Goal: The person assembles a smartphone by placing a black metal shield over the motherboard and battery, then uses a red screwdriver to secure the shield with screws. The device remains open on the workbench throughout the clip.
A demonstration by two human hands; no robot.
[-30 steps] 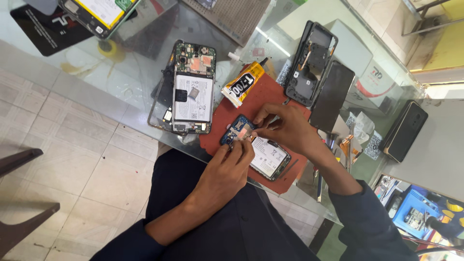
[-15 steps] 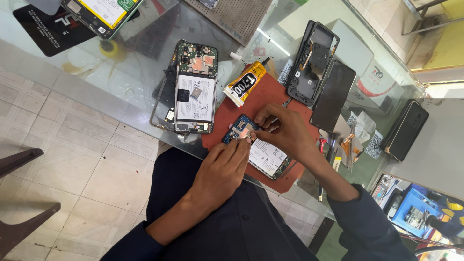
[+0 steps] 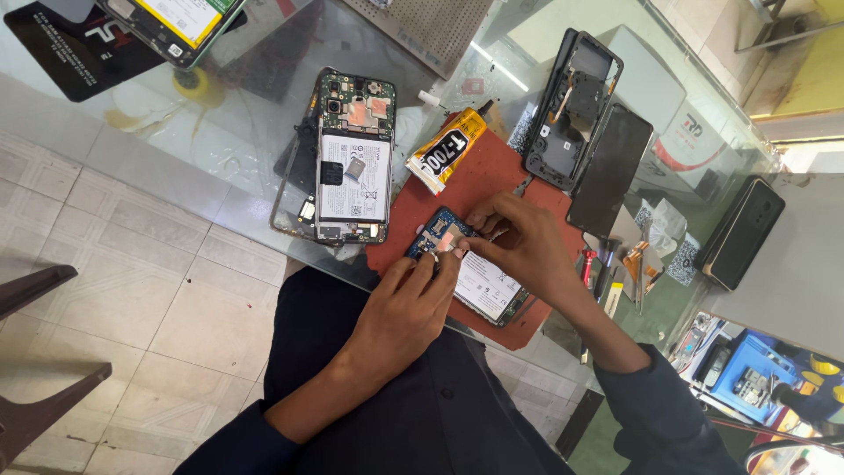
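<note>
Everything sits on a clear glass table (image 3: 220, 167), so the tiled floor shows through and edges get confusing. A rust-red rubber work mat (image 3: 479, 180) keeps the opened phone with the blue circuit board and white battery (image 3: 479, 280) from sliding, right at the near table edge. Left hand (image 3: 406, 310) has its fingertips pressed on the board's top corner, pinning it. Right hand (image 3: 519, 246) is curled with fingers pinched together over the board; whatever tiny bit it pinches is hidden, can't tell.

A glass table (image 3: 220, 176) carries a red mat (image 3: 492, 189) and 1 opened phone (image 3: 352, 158).
</note>
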